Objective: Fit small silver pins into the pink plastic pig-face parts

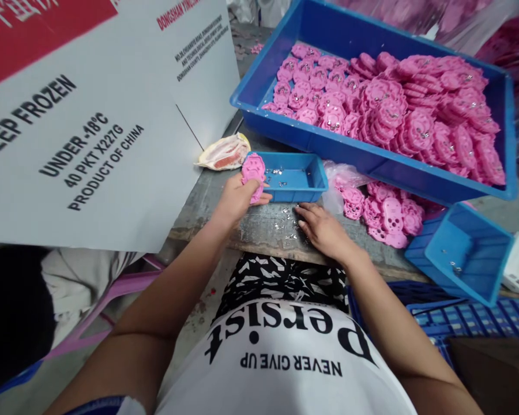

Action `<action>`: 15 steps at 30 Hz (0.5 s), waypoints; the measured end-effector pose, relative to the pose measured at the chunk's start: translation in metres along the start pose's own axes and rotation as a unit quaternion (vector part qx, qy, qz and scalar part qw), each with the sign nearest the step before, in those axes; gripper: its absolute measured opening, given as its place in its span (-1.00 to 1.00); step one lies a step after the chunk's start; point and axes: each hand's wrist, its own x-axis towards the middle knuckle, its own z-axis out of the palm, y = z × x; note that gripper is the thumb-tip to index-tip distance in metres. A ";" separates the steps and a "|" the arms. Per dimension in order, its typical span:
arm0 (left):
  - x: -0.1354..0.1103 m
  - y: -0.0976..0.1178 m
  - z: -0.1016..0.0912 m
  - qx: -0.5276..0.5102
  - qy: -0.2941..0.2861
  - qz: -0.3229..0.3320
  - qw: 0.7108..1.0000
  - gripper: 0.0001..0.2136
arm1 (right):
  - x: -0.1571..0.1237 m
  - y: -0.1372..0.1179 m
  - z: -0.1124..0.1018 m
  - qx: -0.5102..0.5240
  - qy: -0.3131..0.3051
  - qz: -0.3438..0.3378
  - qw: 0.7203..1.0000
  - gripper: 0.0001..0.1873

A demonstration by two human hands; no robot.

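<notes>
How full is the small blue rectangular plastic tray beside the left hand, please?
The tray is nearly empty: silvery metal pieces lie scattered on its mostly bare visible floor.

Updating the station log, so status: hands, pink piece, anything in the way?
Left hand gripping pink piece. Right hand beside loose metal bits. Small blue tray just beyond; nothing visibly blocking either hand.

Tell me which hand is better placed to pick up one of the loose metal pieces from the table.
Right, I judge: the right hand is down at the metal pieces on the table, while the left hand holds a pink piece.
</notes>
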 end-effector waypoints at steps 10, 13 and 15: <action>-0.002 0.002 0.002 -0.012 -0.001 -0.009 1.000 -0.83 | 0.006 -0.014 -0.006 0.012 -0.057 -0.076 0.995 -0.46; -0.002 0.002 0.003 -0.014 -0.001 -0.013 1.000 -0.82 | 0.015 -0.019 -0.001 -0.027 -0.101 -0.085 0.991 -0.43; -0.003 0.001 0.003 -0.012 0.000 -0.016 1.000 -0.80 | 0.016 -0.021 0.000 -0.037 -0.123 -0.090 0.988 -0.41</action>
